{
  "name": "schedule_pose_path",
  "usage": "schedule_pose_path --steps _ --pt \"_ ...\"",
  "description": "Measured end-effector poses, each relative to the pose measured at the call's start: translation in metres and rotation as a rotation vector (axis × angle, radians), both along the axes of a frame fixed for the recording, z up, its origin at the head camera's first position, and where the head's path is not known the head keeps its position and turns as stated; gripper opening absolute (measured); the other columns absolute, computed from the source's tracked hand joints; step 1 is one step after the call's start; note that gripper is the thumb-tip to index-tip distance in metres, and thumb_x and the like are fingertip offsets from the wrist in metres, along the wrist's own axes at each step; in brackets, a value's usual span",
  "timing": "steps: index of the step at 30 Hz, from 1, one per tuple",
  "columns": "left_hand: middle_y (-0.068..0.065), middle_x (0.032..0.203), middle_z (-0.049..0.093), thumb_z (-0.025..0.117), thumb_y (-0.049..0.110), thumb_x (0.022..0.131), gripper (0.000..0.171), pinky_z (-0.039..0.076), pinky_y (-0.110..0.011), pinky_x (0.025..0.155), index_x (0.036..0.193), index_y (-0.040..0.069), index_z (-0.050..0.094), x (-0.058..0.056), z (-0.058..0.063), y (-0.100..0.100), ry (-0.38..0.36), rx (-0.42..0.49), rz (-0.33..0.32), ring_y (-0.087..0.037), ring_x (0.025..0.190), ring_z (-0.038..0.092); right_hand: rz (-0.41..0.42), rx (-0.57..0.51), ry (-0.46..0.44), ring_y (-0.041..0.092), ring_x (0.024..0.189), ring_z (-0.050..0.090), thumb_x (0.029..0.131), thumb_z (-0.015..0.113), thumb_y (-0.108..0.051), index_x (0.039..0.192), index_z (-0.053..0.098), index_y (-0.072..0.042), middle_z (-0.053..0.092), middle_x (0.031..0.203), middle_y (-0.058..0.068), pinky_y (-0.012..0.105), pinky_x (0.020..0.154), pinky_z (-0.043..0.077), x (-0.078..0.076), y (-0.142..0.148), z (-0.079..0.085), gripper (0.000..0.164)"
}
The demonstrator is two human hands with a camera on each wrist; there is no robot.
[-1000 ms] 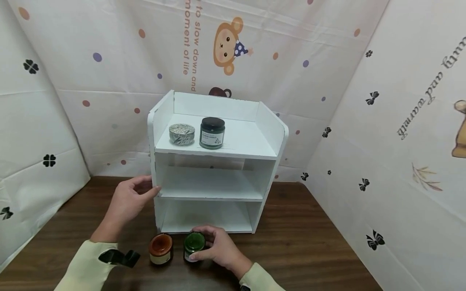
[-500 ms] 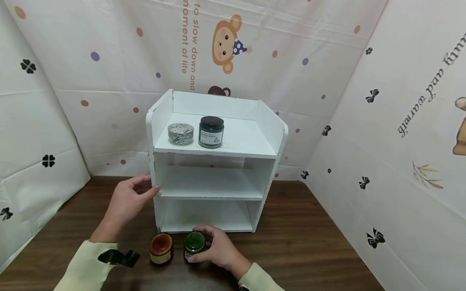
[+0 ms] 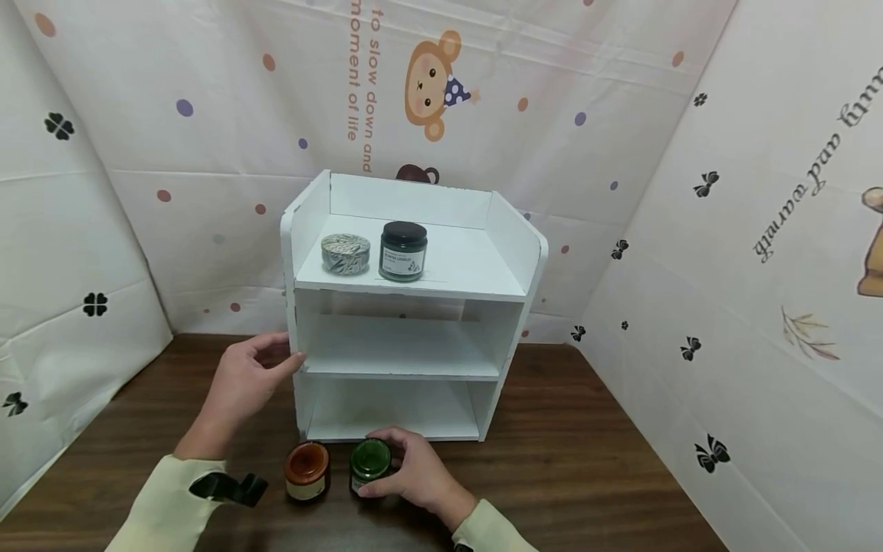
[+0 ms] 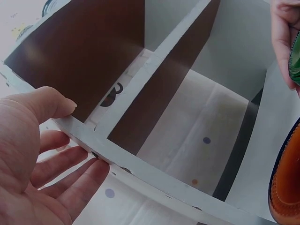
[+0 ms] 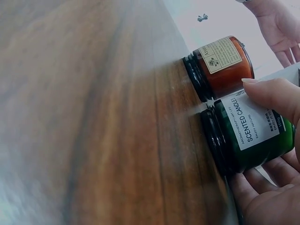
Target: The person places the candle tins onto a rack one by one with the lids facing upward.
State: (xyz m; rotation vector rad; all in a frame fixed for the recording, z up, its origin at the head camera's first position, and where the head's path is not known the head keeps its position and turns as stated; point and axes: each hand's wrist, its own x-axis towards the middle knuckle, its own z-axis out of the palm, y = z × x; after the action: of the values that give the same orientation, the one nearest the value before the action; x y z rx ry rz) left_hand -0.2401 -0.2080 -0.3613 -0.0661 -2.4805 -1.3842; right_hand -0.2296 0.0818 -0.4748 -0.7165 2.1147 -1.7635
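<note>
A small white three-tier shelf (image 3: 400,376) stands on the wooden table. My left hand (image 3: 248,376) holds its left side panel at mid height, thumb at the front edge and fingers around the outside; the left wrist view shows this grip (image 4: 51,154) closely. Just before the shelf, my right hand (image 3: 417,475) grips a green glass scented candle jar (image 3: 370,458), thumb across its white label. The right wrist view shows the green jar (image 5: 255,131) bottom up, its black lid at the tabletop. An amber candle jar (image 3: 306,469) stands likewise on its lid, left of the green one.
On the top tier sit a round patterned tin (image 3: 346,254) and a dark candle jar (image 3: 403,251) with a black lid, side by side near the left. Printed cloth (image 3: 228,153) hangs behind the table (image 3: 566,460) and along both sides.
</note>
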Motion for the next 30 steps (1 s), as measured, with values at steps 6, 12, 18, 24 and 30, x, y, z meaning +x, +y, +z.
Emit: schedule_pose_path --steps 6,12,18,24,30 --pt "-0.022 0.131 0.068 0.072 0.045 0.095 0.059 0.060 -0.047 0.090 0.137 0.005 0.064 0.0001 0.0006 0.0008 -0.001 0.005 -0.002 -0.036 0.115 0.068 -0.005 -0.006 0.006 0.009 0.105 0.067 0.073 0.089 0.002 0.126 0.068 -0.010 0.070 0.120 0.003 0.020 0.091 0.054 -0.0007 0.0003 -0.0012 0.059" --pt "-0.022 0.131 0.068 0.072 0.045 0.095 0.059 0.060 -0.048 0.090 0.137 0.005 0.064 0.0001 0.0012 0.0013 -0.008 0.005 -0.003 -0.037 0.115 0.067 -0.006 -0.010 0.012 0.008 0.104 0.067 0.072 0.089 0.002 0.125 0.068 -0.009 0.070 0.119 0.003 0.020 0.091 0.054 -0.0010 0.0005 -0.0021 0.058" --pt "-0.021 0.130 0.069 0.072 0.044 0.095 0.057 0.061 -0.045 0.089 0.136 0.006 0.064 0.0001 0.0007 0.0010 -0.006 0.002 -0.004 -0.035 0.114 0.068 0.001 -0.016 -0.003 0.009 0.104 0.068 0.073 0.088 0.002 0.127 0.067 -0.006 0.070 0.120 0.003 0.019 0.091 0.054 -0.0005 0.0011 -0.0017 0.059" --pt "-0.020 0.129 0.069 0.072 0.044 0.095 0.057 0.061 -0.038 0.086 0.136 0.006 0.065 0.0005 0.0005 0.0006 -0.007 0.003 -0.006 -0.034 0.113 0.068 -0.003 -0.023 -0.016 0.010 0.102 0.069 0.073 0.088 0.001 0.128 0.067 -0.007 0.071 0.118 0.003 0.020 0.089 0.055 0.0000 0.0019 0.0010 0.059" --pt "-0.021 0.130 0.069 0.072 0.046 0.094 0.059 0.061 -0.042 0.088 0.136 0.006 0.064 0.0006 0.0004 0.0004 -0.008 -0.001 0.000 -0.035 0.114 0.068 -0.005 -0.037 -0.021 0.011 0.104 0.068 0.073 0.088 0.003 0.127 0.067 -0.007 0.070 0.119 0.004 0.019 0.090 0.054 0.0005 0.0017 0.0041 0.059"
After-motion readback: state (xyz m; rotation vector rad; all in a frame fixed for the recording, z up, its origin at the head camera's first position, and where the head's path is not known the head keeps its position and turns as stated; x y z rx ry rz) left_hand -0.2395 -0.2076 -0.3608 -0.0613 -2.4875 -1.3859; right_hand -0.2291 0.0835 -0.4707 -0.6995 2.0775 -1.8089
